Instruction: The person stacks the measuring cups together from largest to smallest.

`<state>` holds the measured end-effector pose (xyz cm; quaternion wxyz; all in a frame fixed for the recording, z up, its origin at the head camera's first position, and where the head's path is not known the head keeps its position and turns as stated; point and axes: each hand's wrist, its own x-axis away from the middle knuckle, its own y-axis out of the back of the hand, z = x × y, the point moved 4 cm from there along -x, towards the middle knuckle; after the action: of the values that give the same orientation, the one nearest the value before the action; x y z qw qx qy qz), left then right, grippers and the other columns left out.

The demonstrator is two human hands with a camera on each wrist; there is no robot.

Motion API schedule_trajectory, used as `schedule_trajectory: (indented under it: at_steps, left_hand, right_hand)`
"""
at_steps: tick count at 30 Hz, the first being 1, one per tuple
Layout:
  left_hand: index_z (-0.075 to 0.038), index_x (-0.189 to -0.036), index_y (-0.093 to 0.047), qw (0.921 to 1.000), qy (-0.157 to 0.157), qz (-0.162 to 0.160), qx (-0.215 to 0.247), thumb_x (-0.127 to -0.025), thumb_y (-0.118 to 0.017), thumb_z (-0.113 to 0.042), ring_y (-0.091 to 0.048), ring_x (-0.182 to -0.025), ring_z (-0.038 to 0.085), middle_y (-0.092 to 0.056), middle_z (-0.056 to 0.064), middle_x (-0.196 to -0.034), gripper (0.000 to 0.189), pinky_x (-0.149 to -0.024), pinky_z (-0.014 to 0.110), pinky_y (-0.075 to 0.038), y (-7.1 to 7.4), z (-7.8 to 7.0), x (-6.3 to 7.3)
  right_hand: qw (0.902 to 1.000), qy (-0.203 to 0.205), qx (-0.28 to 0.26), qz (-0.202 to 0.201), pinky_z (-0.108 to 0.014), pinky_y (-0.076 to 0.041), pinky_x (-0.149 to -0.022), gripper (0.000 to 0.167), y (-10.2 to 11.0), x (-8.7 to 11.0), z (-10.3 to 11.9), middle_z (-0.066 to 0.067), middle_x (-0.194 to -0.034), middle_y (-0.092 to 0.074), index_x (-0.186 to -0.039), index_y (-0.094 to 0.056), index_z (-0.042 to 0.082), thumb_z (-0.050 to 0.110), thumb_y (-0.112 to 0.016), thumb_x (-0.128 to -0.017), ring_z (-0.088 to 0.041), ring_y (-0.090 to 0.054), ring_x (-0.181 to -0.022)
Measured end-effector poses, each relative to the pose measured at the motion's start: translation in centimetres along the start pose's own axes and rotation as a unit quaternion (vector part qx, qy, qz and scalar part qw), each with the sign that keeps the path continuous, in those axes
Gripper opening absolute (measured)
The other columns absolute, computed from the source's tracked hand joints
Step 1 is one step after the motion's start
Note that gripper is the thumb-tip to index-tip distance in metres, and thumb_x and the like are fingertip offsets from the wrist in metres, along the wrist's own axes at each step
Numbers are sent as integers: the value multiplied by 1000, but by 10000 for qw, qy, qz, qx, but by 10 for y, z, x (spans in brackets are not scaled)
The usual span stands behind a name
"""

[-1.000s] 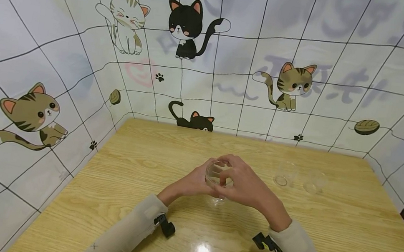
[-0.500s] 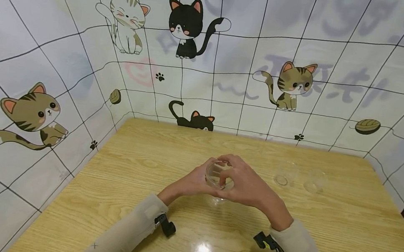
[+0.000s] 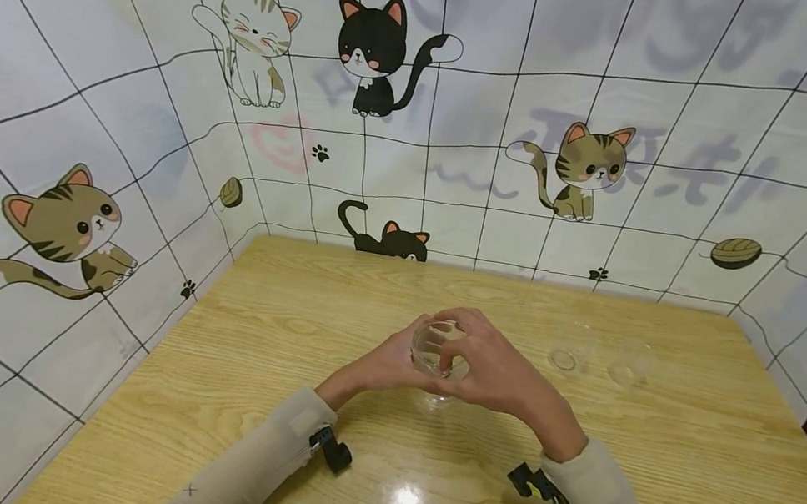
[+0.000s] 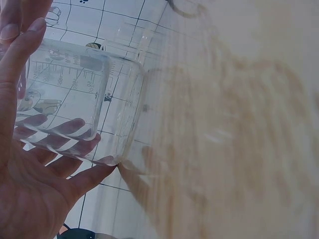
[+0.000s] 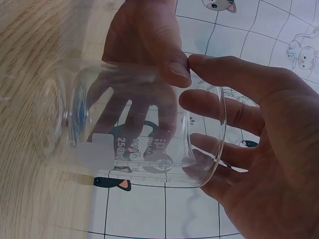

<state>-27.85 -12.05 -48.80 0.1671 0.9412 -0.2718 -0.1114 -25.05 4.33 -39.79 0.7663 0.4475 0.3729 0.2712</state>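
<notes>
- The left hand point(image 3: 387, 365) is wrapping around the outer beaker point(image 4: 127, 119), and the inner beaker point(image 4: 70, 94) is sitting inside it, low over the middle of the surface point(image 3: 340, 278).
- The right hand point(image 3: 491, 369) is holding what seems to be the inner beaker by its rim, one finger hooking into the mouth.
- Smooth glass is offering little friction, so a loosening right hand could be letting the inner beaker drop and chip against the outer base.
- A sideways pull could be wedging the walls together or straining the rim.
- The left thumb and right index finger are meeting near the rim, so fingers could be getting in each other's way.
- In the head view, the hands are covering most of both beakers; whether the outer base is touching the surface I cannot tell.
- Clear walls are overlapping, making the two rims hard to separate, and the printed marking point(image 5: 162, 162) is only partly reading.
- Two clear vessels point(image 3: 562, 360) at the back right are barely showing against the wood.
</notes>
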Motion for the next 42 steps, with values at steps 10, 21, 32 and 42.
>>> schedule_trajectory:
  at_steps: [10, 21, 32, 42]
  left_hand:
    - [-20, -156, -31, 9999, 23, 32, 97, -86, -86, -25, -53, -140, 21, -44, 7, -159, 89, -108, 35, -52, 0, -1, 0]
    - [-10, -156, -30, 10000, -18, 74, 44, -86, -86, -25, -53, -140, 22, -50, 6, -153, 91, -107, 35, -52, 0, 0, 0]
    - [-13, -157, -30, 9999, -58, 96, 6, -88, -83, -22, -53, -140, 25, -50, 8, -153, 87, -104, 36, -55, 0, 0, 0]
    - [-15, -157, -30, 9998, 53, 155, 113, -89, -82, -22, -51, -141, 23, -49, 7, -154, 86, -102, 32, -55, 0, 2, 1]
  right_hand:
    - [9998, 163, 56, -34, -52, -50, -108, 26, 2, 0, 2, -10, -137, -63, -68, -69, 28, 37, -91, -79, -29, -54, -134]
    - [9998, 192, 60, -11, -51, -51, -107, 23, 3, 0, 2, -11, -138, -62, -70, -73, 25, 37, -90, -80, -29, -54, -134]
    - [9998, 192, 75, 2, -51, -52, -105, 24, 1, 1, 2, -12, -138, -62, -69, -71, 26, 39, -88, -82, -30, -54, -134]
    - [9998, 86, 76, 131, -51, -52, -105, 20, -1, 1, 2, -12, -140, -61, -73, -75, 23, 36, -87, -83, -31, -53, -136]
